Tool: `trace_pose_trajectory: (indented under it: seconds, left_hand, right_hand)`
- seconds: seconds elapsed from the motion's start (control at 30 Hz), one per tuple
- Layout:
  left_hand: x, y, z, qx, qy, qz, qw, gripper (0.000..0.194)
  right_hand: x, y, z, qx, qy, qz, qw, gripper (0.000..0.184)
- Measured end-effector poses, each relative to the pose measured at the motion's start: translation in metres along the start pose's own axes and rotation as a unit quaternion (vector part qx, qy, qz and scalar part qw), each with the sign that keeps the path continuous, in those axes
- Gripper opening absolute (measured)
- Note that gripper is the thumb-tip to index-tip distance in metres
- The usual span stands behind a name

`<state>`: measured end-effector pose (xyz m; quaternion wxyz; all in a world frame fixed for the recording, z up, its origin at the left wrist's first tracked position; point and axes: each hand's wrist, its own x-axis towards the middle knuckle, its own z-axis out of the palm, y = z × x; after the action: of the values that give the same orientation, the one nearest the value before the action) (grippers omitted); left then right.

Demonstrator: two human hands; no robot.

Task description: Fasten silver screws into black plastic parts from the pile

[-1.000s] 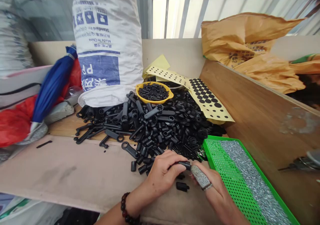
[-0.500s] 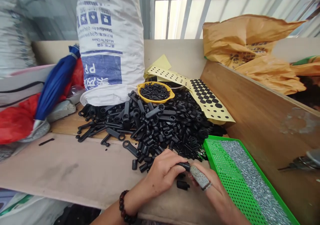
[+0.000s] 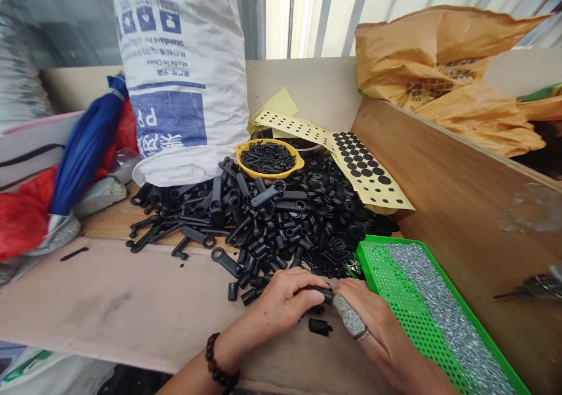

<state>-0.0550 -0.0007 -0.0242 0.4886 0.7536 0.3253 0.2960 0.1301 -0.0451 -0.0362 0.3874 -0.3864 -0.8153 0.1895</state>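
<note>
My left hand (image 3: 283, 302) is closed round a short black plastic tube (image 3: 324, 295), its thumb along the top and the round end pointing right. Just beside that end is my right hand (image 3: 373, 316), fingers curled down and together; a grey wrap (image 3: 350, 316) covers one finger. Whatever its fingertips hold is hidden beneath. On the table below the hands lies a black cylindrical piece (image 3: 320, 326) with a small stub at one end. Behind the hands a heap of black plastic parts (image 3: 281, 225) spreads out, with tubes, lever-shaped pieces and discs.
A green perforated tray (image 3: 408, 301) with small silvery metal pieces stands at the right, by a wooden board (image 3: 439, 196). A yellow basket (image 3: 239, 160) of black screw-like parts sits behind the heap. A white sack (image 3: 188, 55) and dotted yellow sheets (image 3: 381, 199) are at the back.
The view has shifted slightly. My right hand has turned more knuckles-up and its fingers have curled down by the tube's end. My left hand keeps hold of the tube.
</note>
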Motion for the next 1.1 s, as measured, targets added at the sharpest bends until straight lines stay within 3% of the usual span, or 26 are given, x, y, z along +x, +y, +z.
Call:
trace_pose_trajectory:
  seconds: [0.07,0.17,0.3,0.57,0.73,0.87,0.97,1.1]
  left_hand:
    - [0.002,0.000,0.001,0.041,0.018,0.032,0.998,0.019]
    - [0.005,-0.002,0.003,0.095,0.029,0.094,0.991,0.020]
    - [0.008,-0.009,0.004,0.153,0.020,0.169,0.973,0.024]
    - [0.007,-0.016,0.006,0.141,0.042,0.139,0.979,0.026]
    - [0.007,-0.016,0.009,0.141,0.033,0.118,0.983,0.022]
    - [0.011,-0.015,-0.002,0.174,-0.006,0.103,0.979,0.019]
    - [0.011,-0.017,-0.019,0.201,0.019,0.058,0.978,0.018]
    - [0.009,-0.020,-0.040,0.193,0.057,-0.010,0.979,0.019]
  right_hand:
    - [-0.001,0.000,0.001,0.100,-0.005,0.112,0.989,0.021]
    - [-0.006,0.008,0.014,0.213,0.007,0.269,0.939,0.028]
    - [-0.011,0.020,0.031,0.247,0.020,0.320,0.915,0.032]
    - [-0.001,0.007,0.018,0.242,0.011,0.282,0.928,0.023]
    - [0.002,0.007,0.014,0.195,-0.039,0.246,0.949,0.021]
    - [0.005,0.011,0.006,0.106,-0.083,0.212,0.968,0.020]
    - [0.014,0.019,-0.003,0.020,-0.112,0.193,0.975,0.025]
    - [0.030,0.035,-0.007,-0.160,-0.139,0.106,0.972,0.046]
